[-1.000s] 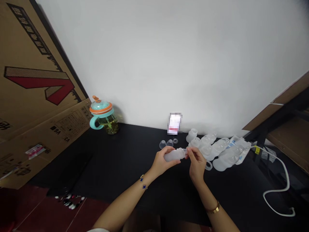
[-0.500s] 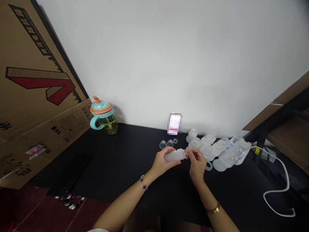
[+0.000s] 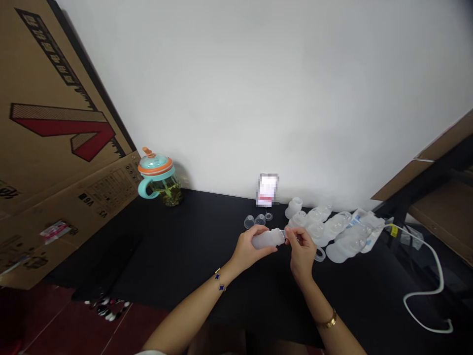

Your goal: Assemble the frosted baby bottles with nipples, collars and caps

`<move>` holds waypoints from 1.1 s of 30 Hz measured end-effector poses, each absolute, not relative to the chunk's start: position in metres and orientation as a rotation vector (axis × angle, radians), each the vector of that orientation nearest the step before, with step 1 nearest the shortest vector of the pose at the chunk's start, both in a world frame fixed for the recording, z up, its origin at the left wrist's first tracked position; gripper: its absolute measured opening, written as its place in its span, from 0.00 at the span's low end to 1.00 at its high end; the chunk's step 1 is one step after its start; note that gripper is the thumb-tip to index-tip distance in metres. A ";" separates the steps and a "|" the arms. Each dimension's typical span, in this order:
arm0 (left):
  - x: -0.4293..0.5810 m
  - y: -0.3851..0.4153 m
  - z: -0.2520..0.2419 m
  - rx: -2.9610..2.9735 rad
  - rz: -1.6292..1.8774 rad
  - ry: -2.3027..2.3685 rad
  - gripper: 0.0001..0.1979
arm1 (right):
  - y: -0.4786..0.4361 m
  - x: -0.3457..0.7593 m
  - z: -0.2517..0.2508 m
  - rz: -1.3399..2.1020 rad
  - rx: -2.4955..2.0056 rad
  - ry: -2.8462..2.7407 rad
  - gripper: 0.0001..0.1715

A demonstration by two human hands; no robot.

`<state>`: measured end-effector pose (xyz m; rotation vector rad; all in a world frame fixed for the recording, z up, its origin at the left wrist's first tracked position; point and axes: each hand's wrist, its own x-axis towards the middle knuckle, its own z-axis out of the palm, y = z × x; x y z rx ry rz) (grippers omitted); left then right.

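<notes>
My left hand (image 3: 247,249) is wrapped round a frosted white bottle (image 3: 266,238) held sideways above the black table (image 3: 192,246). My right hand (image 3: 302,250) pinches at the bottle's neck end with thumb and fingertips; what lies between them is too small to make out. Just beyond the hands lie several more frosted bottles (image 3: 334,229) in a row, and a clear ring (image 3: 320,254) rests beside my right hand. Small clear caps (image 3: 254,219) stand behind the held bottle.
A teal and orange lidded cup (image 3: 158,177) stands at the back left by the wall. A large cardboard box (image 3: 51,133) leans at the left. A white cable (image 3: 428,291) loops at the right near a dark frame. A small white card (image 3: 267,189) leans on the wall.
Almost nothing has moved; my right fingers have shifted slightly at the bottle's neck while my left hand keeps its hold.
</notes>
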<state>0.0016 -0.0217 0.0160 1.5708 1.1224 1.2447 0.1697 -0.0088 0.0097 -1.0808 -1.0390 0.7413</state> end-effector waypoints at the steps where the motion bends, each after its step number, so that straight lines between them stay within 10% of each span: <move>1: 0.002 -0.021 0.016 1.547 1.238 1.098 0.26 | -0.009 0.170 0.010 0.758 -1.074 -1.044 0.15; 33: -0.004 -0.012 0.013 0.953 1.000 0.661 0.23 | -0.004 0.169 0.009 1.292 -0.976 -1.240 0.22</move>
